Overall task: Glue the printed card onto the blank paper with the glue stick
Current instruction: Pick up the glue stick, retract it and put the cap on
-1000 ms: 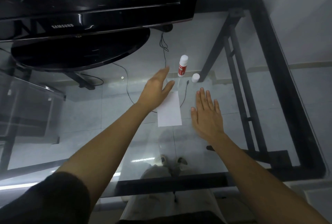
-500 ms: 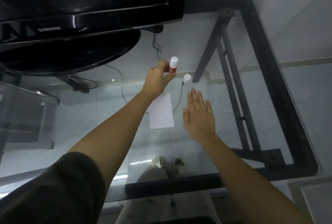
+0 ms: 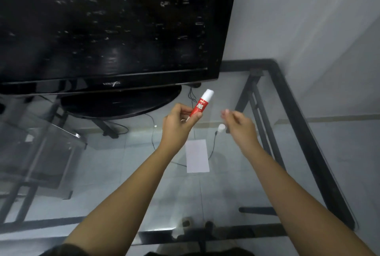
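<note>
Head view, the only one: two bare hands are raised above a glass tabletop (image 3: 267,183) with a black frame. The left hand (image 3: 176,124) has its grip pinched around the lower end of one glue stick (image 3: 200,104), a red tube with a white top, tilted so the top leans up and to the right. The right hand (image 3: 240,127) is just to the right of it and apart from it; its fingers (image 3: 227,113) are curled loosely, and its grip is blurred, so I cannot tell whether it is pressed together or pinching anything. One small white cap (image 3: 221,127) sits at the lower left edge of the right hand; whether it lies on the glass or touches the hand cannot be told.

One sheet of white paper (image 3: 197,156) lies flat on the tabletop between and below the two hands, its long side running away from the person. No print shows on it, and whether it is the card or the blank paper is not clear. One black television (image 3: 107,29) on a rounded stand stands at the far left of the tabletop. One thin black cable (image 3: 212,149) curves past the right side of the paper.
</note>
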